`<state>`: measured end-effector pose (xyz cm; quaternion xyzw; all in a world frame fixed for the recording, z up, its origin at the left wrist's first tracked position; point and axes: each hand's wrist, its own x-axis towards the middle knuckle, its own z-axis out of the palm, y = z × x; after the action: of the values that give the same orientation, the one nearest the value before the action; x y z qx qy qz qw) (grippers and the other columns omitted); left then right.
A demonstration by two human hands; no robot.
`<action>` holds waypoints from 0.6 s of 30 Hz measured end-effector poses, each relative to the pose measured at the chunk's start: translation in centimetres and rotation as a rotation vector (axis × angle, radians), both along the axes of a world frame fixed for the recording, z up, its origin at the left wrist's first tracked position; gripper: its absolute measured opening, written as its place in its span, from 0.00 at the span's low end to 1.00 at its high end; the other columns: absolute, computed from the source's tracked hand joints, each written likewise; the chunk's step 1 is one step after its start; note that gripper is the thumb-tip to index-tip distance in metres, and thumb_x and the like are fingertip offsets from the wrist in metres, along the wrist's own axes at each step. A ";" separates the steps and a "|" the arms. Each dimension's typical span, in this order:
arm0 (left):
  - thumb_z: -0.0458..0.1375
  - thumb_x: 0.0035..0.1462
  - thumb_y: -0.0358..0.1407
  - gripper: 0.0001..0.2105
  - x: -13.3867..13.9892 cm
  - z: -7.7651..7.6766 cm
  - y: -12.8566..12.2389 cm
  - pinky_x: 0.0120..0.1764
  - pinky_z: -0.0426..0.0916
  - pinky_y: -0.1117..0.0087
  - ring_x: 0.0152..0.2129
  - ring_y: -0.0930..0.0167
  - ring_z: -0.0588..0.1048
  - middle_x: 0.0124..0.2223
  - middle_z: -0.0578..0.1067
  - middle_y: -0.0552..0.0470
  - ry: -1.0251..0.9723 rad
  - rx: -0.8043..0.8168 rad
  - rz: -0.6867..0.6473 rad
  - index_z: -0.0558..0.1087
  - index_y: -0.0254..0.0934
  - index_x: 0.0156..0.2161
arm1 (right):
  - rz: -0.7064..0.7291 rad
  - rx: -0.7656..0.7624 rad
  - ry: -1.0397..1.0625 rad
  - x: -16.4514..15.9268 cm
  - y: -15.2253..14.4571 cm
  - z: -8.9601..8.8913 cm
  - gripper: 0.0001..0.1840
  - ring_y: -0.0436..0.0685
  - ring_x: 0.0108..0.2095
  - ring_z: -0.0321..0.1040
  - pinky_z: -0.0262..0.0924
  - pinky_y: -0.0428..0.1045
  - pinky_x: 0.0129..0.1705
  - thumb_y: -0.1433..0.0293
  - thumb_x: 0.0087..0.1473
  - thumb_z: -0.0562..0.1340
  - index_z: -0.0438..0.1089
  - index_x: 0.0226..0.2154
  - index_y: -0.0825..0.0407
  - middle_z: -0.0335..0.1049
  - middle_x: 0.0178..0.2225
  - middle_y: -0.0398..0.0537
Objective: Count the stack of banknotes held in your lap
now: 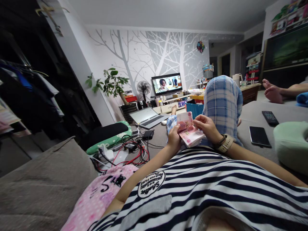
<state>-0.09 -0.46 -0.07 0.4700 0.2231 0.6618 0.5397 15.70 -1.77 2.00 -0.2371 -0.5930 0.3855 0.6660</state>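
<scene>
Head view looks down a striped shirt (pixel 216 186) to a stack of pink 100-yuan banknotes (pixel 191 135) held over the person's lap, just in front of a raised knee in blue plaid trousers (pixel 222 99). The left hand (pixel 173 136) grasps the stack from beneath at its left edge, thumb lying over the top note, while the right hand (pixel 207 126) pinches the upper right edge of a single banknote (pixel 184 120) that stands lifted and bent up from the stack. The right wrist wears a beaded bracelet and a tan watch strap (pixel 225 144). Both forearms rest along the torso, so the hands work in a narrow pocket between shirt and knee. To the left, a pink patterned cushion (pixel 101 192) lies against the person's side, and beyond it a tangle of red and black cables with chargers (pixel 130 150) spreads across the sofa seat; an open laptop (pixel 149 117) sits farther out. To the right, the grey sofa surface (pixel 255 115) lies open, with a dark smartphone (pixel 260 136) near the right forearm and a remote control (pixel 269 117) farther back. A pale green cushion (pixel 291 144) bounds the right edge, and another person's bare feet (pixel 271 91) rest at the far end of the sofa.
</scene>
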 end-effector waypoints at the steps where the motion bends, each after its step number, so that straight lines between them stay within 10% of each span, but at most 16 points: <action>1: 0.58 0.57 0.39 0.08 0.0 0.2 -0.2 0.56 0.69 0.51 0.46 0.56 0.79 0.36 0.82 0.46 0.000 0.002 -0.010 0.77 0.37 0.35 | -0.011 -0.001 0.015 0.0 0.1 0.0 0.27 0.48 0.23 0.57 0.51 0.47 0.25 0.49 0.37 0.75 0.67 0.25 0.51 0.65 0.22 0.39; 18: 0.61 0.54 0.39 0.07 0.1 0.7 -1.0 0.54 0.72 0.51 0.46 0.55 0.79 0.35 0.82 0.45 0.063 0.035 -0.041 0.79 0.38 0.33 | 0.018 -0.016 -0.028 0.2 0.3 -0.1 0.25 0.49 0.23 0.58 0.53 0.47 0.25 0.49 0.40 0.73 0.69 0.25 0.51 0.66 0.22 0.40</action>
<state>0.01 -1.51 0.60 0.5044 0.2186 0.6394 0.5375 15.85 -1.47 1.86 -0.2423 -0.6013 0.3931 0.6521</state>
